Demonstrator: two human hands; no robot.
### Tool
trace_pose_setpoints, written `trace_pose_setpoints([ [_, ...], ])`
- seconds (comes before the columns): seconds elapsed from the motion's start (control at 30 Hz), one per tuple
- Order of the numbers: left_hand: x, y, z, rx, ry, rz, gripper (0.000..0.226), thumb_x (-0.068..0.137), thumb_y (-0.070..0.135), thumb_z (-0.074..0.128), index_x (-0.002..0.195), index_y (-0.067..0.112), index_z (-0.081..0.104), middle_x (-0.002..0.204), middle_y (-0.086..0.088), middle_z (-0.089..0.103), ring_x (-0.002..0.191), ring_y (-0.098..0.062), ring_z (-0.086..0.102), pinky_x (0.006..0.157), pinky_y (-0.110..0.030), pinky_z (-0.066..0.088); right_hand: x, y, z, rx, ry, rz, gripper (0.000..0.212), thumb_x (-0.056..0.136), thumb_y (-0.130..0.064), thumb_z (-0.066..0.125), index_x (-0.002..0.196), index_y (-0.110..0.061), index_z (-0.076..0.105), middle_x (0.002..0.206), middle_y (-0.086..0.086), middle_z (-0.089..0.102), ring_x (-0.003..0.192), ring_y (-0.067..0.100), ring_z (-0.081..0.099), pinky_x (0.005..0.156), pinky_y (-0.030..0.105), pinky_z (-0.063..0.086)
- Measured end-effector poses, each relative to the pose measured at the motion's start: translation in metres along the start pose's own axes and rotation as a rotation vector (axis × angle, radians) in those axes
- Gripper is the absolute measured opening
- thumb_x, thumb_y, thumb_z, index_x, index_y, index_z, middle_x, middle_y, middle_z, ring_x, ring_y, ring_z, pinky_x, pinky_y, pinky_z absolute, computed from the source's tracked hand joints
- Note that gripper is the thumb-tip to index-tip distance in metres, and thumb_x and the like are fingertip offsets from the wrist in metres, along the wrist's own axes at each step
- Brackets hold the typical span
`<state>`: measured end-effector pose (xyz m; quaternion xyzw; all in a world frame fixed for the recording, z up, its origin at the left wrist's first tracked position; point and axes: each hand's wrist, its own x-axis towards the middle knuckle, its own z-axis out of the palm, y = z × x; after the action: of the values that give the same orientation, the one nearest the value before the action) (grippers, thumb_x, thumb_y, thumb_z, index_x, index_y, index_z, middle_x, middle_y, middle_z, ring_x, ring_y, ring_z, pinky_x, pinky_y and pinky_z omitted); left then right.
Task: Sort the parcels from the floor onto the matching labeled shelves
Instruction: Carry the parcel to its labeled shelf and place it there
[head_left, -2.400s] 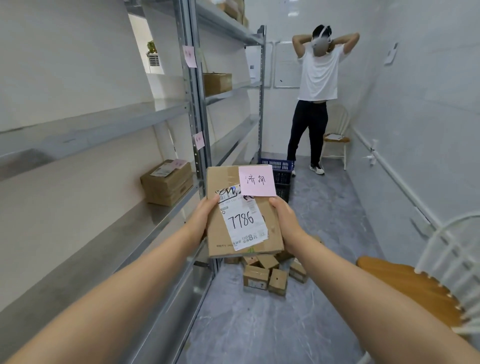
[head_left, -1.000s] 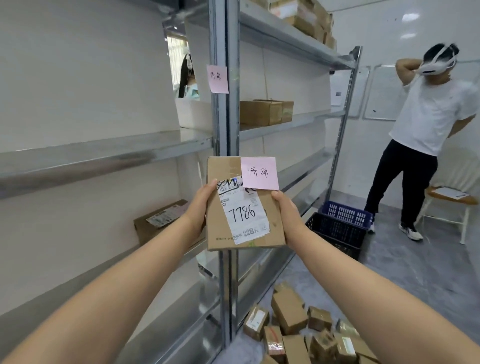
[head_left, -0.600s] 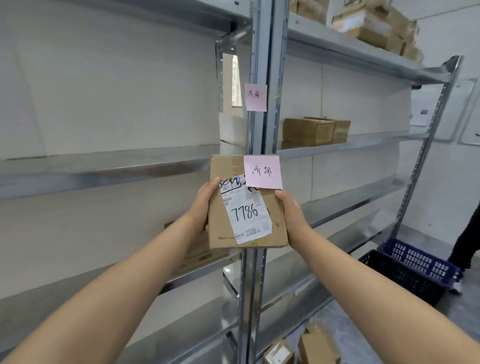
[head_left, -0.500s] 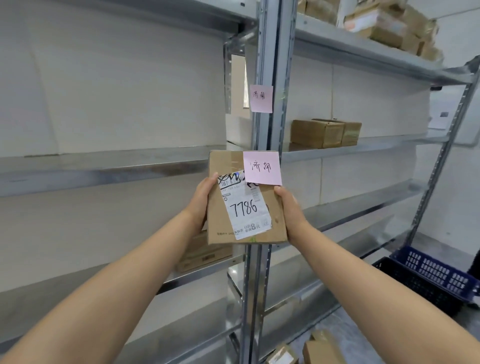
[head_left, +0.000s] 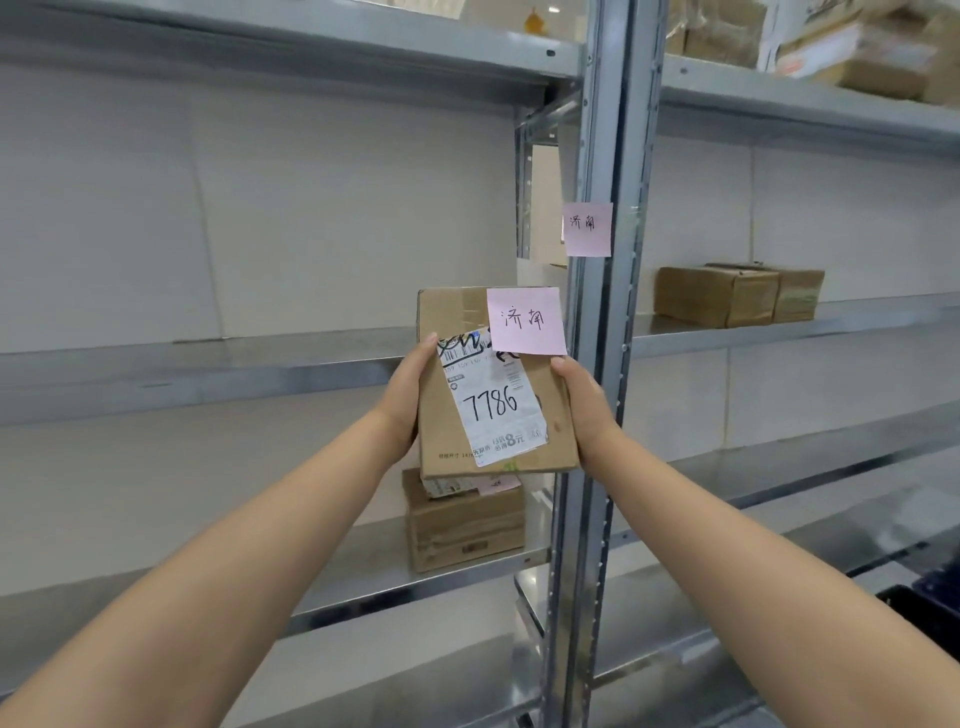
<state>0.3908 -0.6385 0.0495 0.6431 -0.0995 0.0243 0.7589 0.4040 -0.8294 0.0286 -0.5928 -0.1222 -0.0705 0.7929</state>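
I hold a flat cardboard parcel (head_left: 441, 415) upright in front of the metal shelving. It carries a white label reading 7786 and a pink sticky note (head_left: 525, 321) with handwritten characters. My left hand (head_left: 408, 397) grips its left edge and my right hand (head_left: 584, 408) grips its right edge. On the shelf post (head_left: 597, 130) just above and right of the parcel sticks a pink note (head_left: 588, 229) with the same characters. The middle shelf (head_left: 831, 322) right of the post holds two brown boxes (head_left: 737, 293).
A brown box (head_left: 465, 525) with a pink note sits on the lower left shelf (head_left: 363, 571), partly hidden behind my parcel. The top right shelf (head_left: 779, 98) carries several parcels. The middle left shelf (head_left: 182, 369) runs off to the left. A dark crate corner (head_left: 930, 603) shows at right.
The view has swung left and up from the aisle to face the shelves; the floor parcels and the person have left the frame. Both hands keep the same grip on the parcel.
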Motion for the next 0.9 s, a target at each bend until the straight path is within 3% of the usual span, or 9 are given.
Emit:
trace_pose_setpoints([
  [0.1, 0.000, 0.011, -0.009, 0.060, 0.037, 0.020, 0.040, 0.096, 0.047, 0.036, 0.094, 0.025, 0.069, 0.085, 0.004, 0.077, 0.080, -0.015, 0.071, 0.080, -0.033, 0.053, 0.011, 0.000, 0.009, -0.001, -0.036, -0.016, 0.025, 0.079, -0.034, 0.051, 0.095, -0.020, 0.064, 0.089, 0.007, 0.072, 0.079, 0.025, 0.066, 0.077, 0.039, 0.053],
  [0.27, 0.005, 0.030, -0.025, 0.108, 0.103, 0.071, 0.049, 0.086, 0.055, 0.043, 0.114, 0.022, 0.065, 0.113, -0.004, 0.071, 0.108, -0.027, 0.064, 0.099, -0.043, 0.046, 0.025, -0.001, 0.024, -0.024, -0.085, -0.019, 0.023, 0.083, -0.034, 0.051, 0.097, -0.023, 0.065, 0.089, 0.005, 0.073, 0.083, 0.027, 0.066, 0.086, 0.046, 0.052],
  [0.43, 0.018, 0.050, -0.028, 0.167, 0.088, 0.100, 0.056, 0.085, 0.056, 0.047, 0.125, 0.019, 0.059, 0.118, -0.006, 0.069, 0.107, -0.026, 0.066, 0.092, -0.041, 0.051, 0.038, -0.011, 0.031, -0.002, -0.125, -0.033, 0.023, 0.094, -0.029, 0.043, 0.100, -0.020, 0.064, 0.092, 0.007, 0.070, 0.081, 0.025, 0.066, 0.077, 0.038, 0.053],
  [0.53, 0.026, 0.061, -0.030, 0.217, 0.042, 0.117, 0.065, 0.074, 0.064, 0.056, 0.130, 0.032, 0.051, 0.125, -0.002, 0.065, 0.113, -0.025, 0.064, 0.094, -0.047, 0.052, 0.049, -0.021, 0.028, -0.014, -0.168, -0.009, 0.024, 0.097, -0.027, 0.039, 0.099, -0.019, 0.061, 0.092, 0.008, 0.069, 0.080, 0.024, 0.065, 0.072, 0.035, 0.053],
  [0.6, 0.031, 0.067, -0.031, 0.224, 0.055, 0.146, 0.058, 0.077, 0.061, 0.057, 0.128, 0.037, 0.048, 0.119, 0.002, 0.066, 0.100, -0.017, 0.068, 0.085, -0.042, 0.058, 0.057, -0.027, 0.022, -0.028, -0.204, 0.025, 0.025, 0.097, -0.030, 0.039, 0.098, -0.019, 0.061, 0.089, 0.006, 0.070, 0.075, 0.021, 0.067, 0.067, 0.031, 0.054],
  [0.67, 0.035, 0.072, -0.030, 0.218, 0.087, 0.176, 0.040, 0.089, 0.051, 0.051, 0.124, 0.032, 0.050, 0.093, 0.005, 0.062, 0.062, -0.002, 0.065, 0.055, -0.023, 0.056, 0.064, -0.031, 0.016, -0.052, -0.254, 0.068, 0.027, 0.096, -0.033, 0.039, 0.099, -0.019, 0.061, 0.089, 0.006, 0.070, 0.073, 0.019, 0.068, 0.064, 0.028, 0.055],
  [0.7, 0.036, 0.073, -0.029, 0.214, 0.108, 0.174, 0.031, 0.092, 0.046, 0.048, 0.119, 0.031, 0.051, 0.083, 0.007, 0.056, 0.050, 0.001, 0.059, 0.049, -0.019, 0.050, 0.067, -0.033, 0.013, -0.071, -0.275, 0.092, 0.028, 0.096, -0.035, 0.039, 0.099, -0.019, 0.062, 0.089, 0.006, 0.070, 0.072, 0.019, 0.068, 0.063, 0.028, 0.055],
  [0.8, 0.040, 0.073, -0.027, 0.189, 0.166, 0.126, 0.012, 0.092, 0.041, 0.050, 0.096, 0.032, 0.055, 0.080, 0.005, 0.051, 0.059, -0.007, 0.056, 0.063, -0.026, 0.050, 0.077, -0.033, 0.006, -0.103, -0.313, 0.153, 0.032, 0.089, -0.044, 0.046, 0.098, -0.018, 0.064, 0.089, 0.007, 0.071, 0.074, 0.022, 0.068, 0.070, 0.032, 0.054],
  [0.9, 0.045, 0.068, -0.023, 0.170, 0.246, 0.093, 0.015, 0.090, 0.043, 0.052, 0.092, 0.029, 0.057, 0.082, 0.004, 0.055, 0.071, -0.014, 0.054, 0.073, -0.032, 0.048, 0.087, -0.031, 0.001, -0.109, -0.331, 0.182, 0.036, 0.079, -0.047, 0.051, 0.097, -0.019, 0.065, 0.091, 0.008, 0.072, 0.081, 0.026, 0.066, 0.080, 0.039, 0.050],
])
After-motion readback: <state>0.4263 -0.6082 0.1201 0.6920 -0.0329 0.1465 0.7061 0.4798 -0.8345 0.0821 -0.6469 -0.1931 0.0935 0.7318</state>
